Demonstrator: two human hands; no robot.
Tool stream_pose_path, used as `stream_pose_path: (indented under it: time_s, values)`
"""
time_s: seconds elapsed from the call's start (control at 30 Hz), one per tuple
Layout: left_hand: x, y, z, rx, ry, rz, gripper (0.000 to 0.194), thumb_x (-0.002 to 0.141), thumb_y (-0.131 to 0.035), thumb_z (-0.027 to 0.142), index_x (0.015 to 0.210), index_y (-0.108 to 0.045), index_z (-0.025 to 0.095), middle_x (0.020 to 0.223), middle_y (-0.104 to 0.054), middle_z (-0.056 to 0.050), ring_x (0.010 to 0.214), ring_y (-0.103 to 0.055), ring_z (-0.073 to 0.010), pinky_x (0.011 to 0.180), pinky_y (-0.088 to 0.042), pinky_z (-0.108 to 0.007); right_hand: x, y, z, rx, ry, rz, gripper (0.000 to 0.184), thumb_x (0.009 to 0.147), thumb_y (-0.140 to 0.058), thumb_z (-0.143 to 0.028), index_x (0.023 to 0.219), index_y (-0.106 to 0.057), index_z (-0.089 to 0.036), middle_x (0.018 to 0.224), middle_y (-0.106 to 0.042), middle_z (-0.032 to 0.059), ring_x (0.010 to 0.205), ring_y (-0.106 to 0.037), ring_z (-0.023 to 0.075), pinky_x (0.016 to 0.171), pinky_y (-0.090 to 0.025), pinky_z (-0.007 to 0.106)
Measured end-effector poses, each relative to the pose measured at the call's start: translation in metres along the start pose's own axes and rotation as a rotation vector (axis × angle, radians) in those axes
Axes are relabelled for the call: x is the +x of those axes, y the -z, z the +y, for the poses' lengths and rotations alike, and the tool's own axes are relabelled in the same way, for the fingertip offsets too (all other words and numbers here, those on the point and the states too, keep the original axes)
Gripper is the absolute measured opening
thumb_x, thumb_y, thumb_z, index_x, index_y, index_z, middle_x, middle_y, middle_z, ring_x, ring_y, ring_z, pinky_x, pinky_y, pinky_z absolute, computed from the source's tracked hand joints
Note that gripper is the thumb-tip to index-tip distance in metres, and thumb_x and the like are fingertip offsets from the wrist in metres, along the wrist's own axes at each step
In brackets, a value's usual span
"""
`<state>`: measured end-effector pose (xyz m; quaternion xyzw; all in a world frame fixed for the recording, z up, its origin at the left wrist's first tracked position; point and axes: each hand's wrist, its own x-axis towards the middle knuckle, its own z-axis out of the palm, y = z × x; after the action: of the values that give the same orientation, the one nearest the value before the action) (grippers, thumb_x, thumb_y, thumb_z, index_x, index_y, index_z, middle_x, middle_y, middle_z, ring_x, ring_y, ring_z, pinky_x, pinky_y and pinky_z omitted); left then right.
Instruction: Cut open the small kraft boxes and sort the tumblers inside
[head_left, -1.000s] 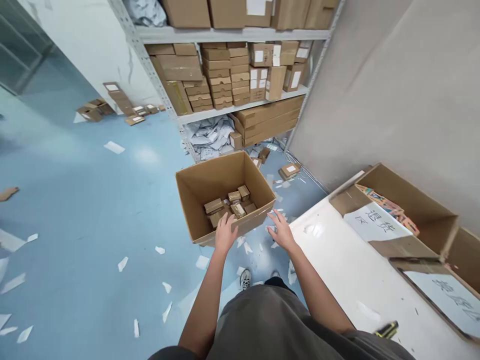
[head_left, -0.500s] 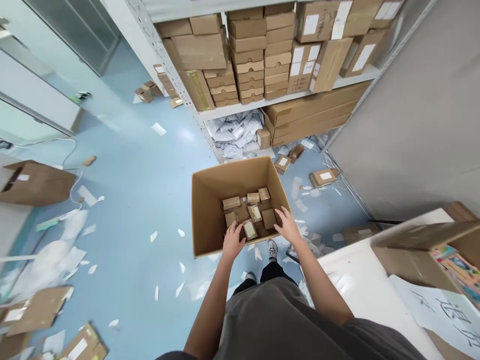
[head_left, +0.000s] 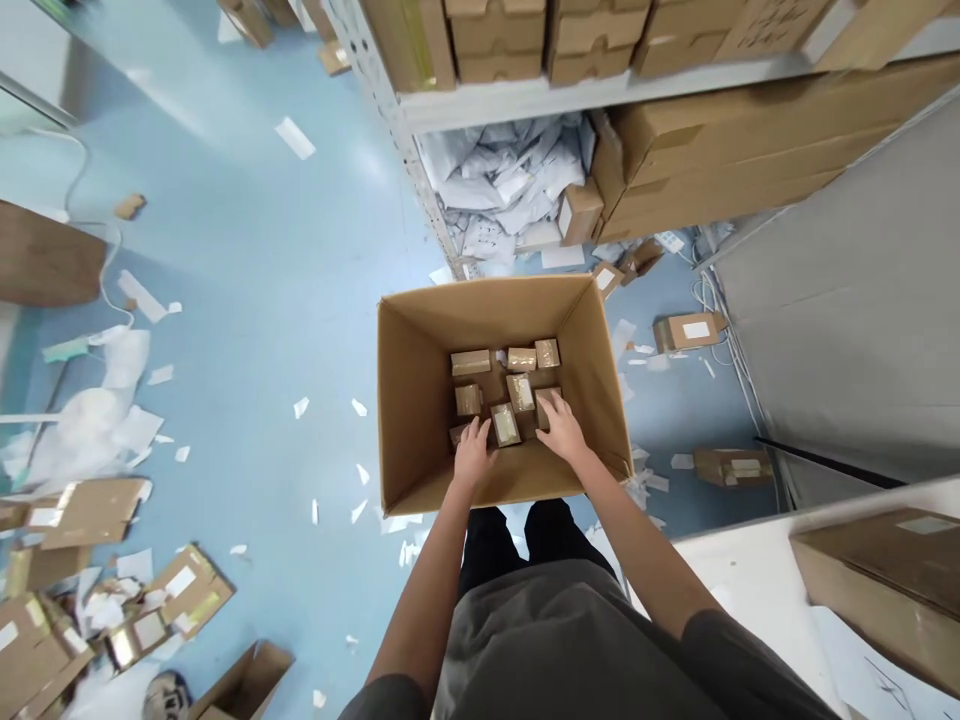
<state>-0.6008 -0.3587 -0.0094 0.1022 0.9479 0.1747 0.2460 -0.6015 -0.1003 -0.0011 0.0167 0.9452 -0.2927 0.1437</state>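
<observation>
An open cardboard box (head_left: 420, 400) stands on the blue floor in front of me. Several small taped brown parcels (head_left: 487, 385) lie on its bottom. Both my hands reach down into it. My left hand (head_left: 472, 455) rests with fingers spread on the parcels at the near left, touching one small parcel (head_left: 505, 425). My right hand (head_left: 561, 428) lies with fingers stretched over another small parcel (head_left: 549, 400) at the near right. Neither hand has lifted anything.
A metal shelf (head_left: 525, 95) packed with brown cartons stands behind the box, with crumpled white papers (head_left: 502, 190) under it. Paper scraps and loose cartons (head_left: 112, 590) litter the floor at left. A white table (head_left: 750, 580) with a carton (head_left: 885, 590) is at right.
I have stepped closer and leaned over the box, and the view tilted down. Both hands went from above the box's near rim down onto the small parcels inside.
</observation>
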Motion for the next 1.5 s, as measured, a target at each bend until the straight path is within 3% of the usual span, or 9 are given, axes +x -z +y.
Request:
stream_pose_path:
  time_s: [0.23, 0.37, 0.47, 0.67, 0.8, 0.93, 1.13, 1.33, 1.5]
  values:
    - [0.116, -0.102, -0.086, 0.070, 0.059, -0.385, 0.089, 0.077, -0.079, 0.025, 0.156, -0.037, 0.025, 0.164, -0.037, -0.017, 0.146, -0.041, -0.0386, 0.111, -0.046, -0.048, 0.084, -0.136, 0.044, -0.090, -0.102, -0.192, 0.080, 0.082, -0.073, -0.019, 0.155, -0.043, -0.027, 0.164, -0.033, 0.0141, 0.146, -0.037, 0.0367, 0.113, -0.042, 0.054]
    - [0.177, -0.175, -0.129, 0.061, 0.025, -0.444, 0.092, 0.075, -0.082, 0.025, 0.155, -0.037, 0.023, 0.160, -0.040, -0.020, 0.142, -0.044, -0.0383, 0.109, -0.047, -0.048, 0.121, -0.219, 0.083, -0.084, -0.117, -0.248, 0.083, 0.079, -0.078, -0.019, 0.155, -0.044, -0.027, 0.166, -0.029, 0.0149, 0.150, -0.031, 0.0381, 0.113, -0.041, 0.055]
    - [0.218, -0.236, -0.153, 0.039, 0.012, -0.461, 0.092, 0.074, -0.083, 0.026, 0.155, -0.037, 0.022, 0.159, -0.042, -0.020, 0.140, -0.046, -0.0371, 0.108, -0.047, -0.048, 0.139, -0.269, 0.114, -0.081, -0.106, -0.257, 0.086, 0.080, -0.078, -0.021, 0.157, -0.041, -0.027, 0.169, -0.024, 0.0142, 0.153, -0.025, 0.0390, 0.117, -0.037, 0.056]
    - [0.288, -0.355, -0.181, 0.019, 0.021, -0.492, 0.096, 0.076, -0.081, 0.027, 0.158, -0.032, 0.022, 0.165, -0.033, -0.020, 0.144, -0.042, -0.0370, 0.109, -0.047, -0.048, 0.157, -0.333, 0.169, -0.097, -0.066, -0.271, 0.091, 0.080, -0.079, -0.022, 0.160, -0.035, -0.030, 0.172, -0.018, 0.0110, 0.154, -0.021, 0.0407, 0.118, -0.036, 0.059]
    - [0.317, -0.405, -0.196, 0.013, 0.035, -0.514, 0.100, 0.077, -0.084, 0.033, 0.160, -0.030, 0.021, 0.168, -0.027, -0.021, 0.152, -0.028, -0.0410, 0.112, -0.044, -0.053, 0.161, -0.357, 0.194, -0.127, -0.063, -0.270, 0.091, 0.082, -0.077, -0.019, 0.161, -0.033, -0.030, 0.172, -0.017, 0.0104, 0.155, -0.019, 0.0415, 0.117, -0.036, 0.058]
    - [0.308, -0.421, -0.196, 0.025, 0.027, -0.484, 0.100, 0.078, -0.083, 0.035, 0.160, -0.029, 0.016, 0.164, -0.033, -0.023, 0.153, -0.025, -0.0416, 0.115, -0.040, -0.053, 0.160, -0.374, 0.211, -0.110, -0.066, -0.266, 0.095, 0.083, -0.076, -0.020, 0.164, -0.027, -0.030, 0.174, -0.010, 0.0082, 0.156, -0.014, 0.0417, 0.119, -0.032, 0.060]
    - [0.249, -0.396, -0.174, 0.023, -0.112, -0.374, 0.092, 0.086, -0.070, 0.028, 0.164, -0.023, 0.021, 0.166, -0.032, -0.016, 0.154, -0.021, -0.0379, 0.118, -0.036, -0.052, 0.164, -0.393, 0.221, -0.094, -0.112, -0.330, 0.111, 0.072, -0.086, -0.016, 0.164, -0.027, -0.031, 0.174, -0.006, 0.0112, 0.157, -0.012, 0.0430, 0.120, -0.031, 0.060]
    - [0.204, -0.375, -0.178, 0.078, -0.210, -0.499, 0.087, 0.089, -0.054, 0.016, 0.166, -0.014, 0.026, 0.172, -0.023, -0.011, 0.156, -0.020, -0.0341, 0.117, -0.035, -0.053, 0.186, -0.410, 0.225, -0.106, -0.057, -0.534, 0.139, 0.054, -0.100, -0.025, 0.166, -0.019, -0.032, 0.174, 0.001, 0.0151, 0.157, -0.007, 0.0474, 0.120, -0.028, 0.063]
    - [0.192, -0.374, -0.189, 0.116, -0.268, -0.570, 0.095, 0.086, -0.056, 0.017, 0.167, -0.006, 0.023, 0.174, -0.018, -0.010, 0.156, -0.018, -0.0336, 0.117, -0.035, -0.051, 0.202, -0.439, 0.221, -0.204, 0.086, -0.701, 0.156, 0.046, -0.104, -0.038, 0.168, -0.007, -0.028, 0.171, 0.020, 0.0173, 0.156, 0.008, 0.0521, 0.121, -0.018, 0.069]
